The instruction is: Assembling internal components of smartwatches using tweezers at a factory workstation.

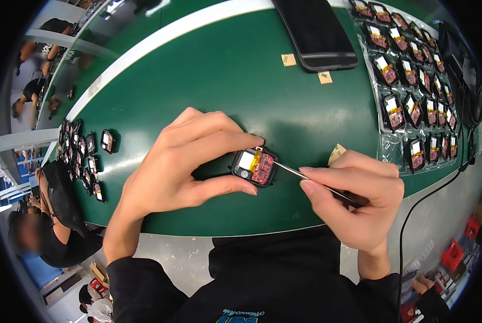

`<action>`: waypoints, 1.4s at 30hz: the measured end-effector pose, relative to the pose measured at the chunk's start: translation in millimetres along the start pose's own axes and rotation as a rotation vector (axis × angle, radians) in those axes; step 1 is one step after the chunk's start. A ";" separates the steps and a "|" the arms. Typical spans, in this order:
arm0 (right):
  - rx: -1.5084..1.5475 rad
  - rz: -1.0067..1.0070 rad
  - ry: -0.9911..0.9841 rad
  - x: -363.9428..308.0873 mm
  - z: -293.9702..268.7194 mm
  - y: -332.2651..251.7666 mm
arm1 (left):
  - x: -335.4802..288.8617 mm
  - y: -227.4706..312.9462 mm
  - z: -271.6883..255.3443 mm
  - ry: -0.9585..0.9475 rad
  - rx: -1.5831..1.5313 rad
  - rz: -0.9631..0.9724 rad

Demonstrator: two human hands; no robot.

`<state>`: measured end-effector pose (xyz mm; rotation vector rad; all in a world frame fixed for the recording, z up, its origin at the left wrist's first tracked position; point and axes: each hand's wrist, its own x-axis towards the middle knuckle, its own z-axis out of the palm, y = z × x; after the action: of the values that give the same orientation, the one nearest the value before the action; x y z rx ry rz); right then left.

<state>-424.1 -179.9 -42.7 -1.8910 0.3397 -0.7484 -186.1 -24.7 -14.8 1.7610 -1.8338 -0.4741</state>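
Observation:
My left hand (190, 161) grips a small black device housing (254, 166) between thumb and forefinger, over the green table. Inside the housing show a red circuit board, a white block, yellow tape and a round silver part. In my right hand (359, 196) is a pair of metal tweezers (294, 172), pinched between thumb and fingers. Their tips meet the right edge of the red board; whether they hold a tiny part I cannot make out.
A clear plastic tray (383, 141) with rows of similar housings lies on the right. A black phone (324, 37) is at the back, near small beige squares (288, 60). More housings (82, 151) are heaped at the left. A black cable (413, 207) hangs over the right edge. Another person (58, 231) sits at left.

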 end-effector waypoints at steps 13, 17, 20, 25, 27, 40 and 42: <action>-0.182 0.036 -0.064 0.6 10.2 -3.5 | 3.3 -2.0 3.9 -0.019 0.039 0.069; -0.182 0.019 -0.065 -0.4 7.3 -6.1 | 5.4 1.9 5.8 0.017 0.007 0.026; -0.211 -0.012 -0.016 -5.7 10.8 -3.2 | 4.0 -0.4 5.1 0.011 0.034 0.074; -0.267 -0.169 0.025 -8.4 15.1 5.9 | 5.7 0.5 4.2 -0.001 0.020 0.054; -0.282 -0.173 0.014 -7.3 16.1 5.1 | 5.7 -0.8 3.5 -0.001 0.025 0.068; -0.178 -0.012 -0.107 0.5 6.5 -2.0 | 6.0 -18.7 -3.9 -0.113 -0.076 0.128; -0.179 -0.014 -0.105 0.0 7.1 -1.1 | 6.5 -18.0 -4.6 -0.120 -0.070 0.126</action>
<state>-419.7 -174.3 -43.6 -2.0940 0.3370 -0.6426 -168.9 -32.0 -21.0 1.5904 -1.9718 -0.5974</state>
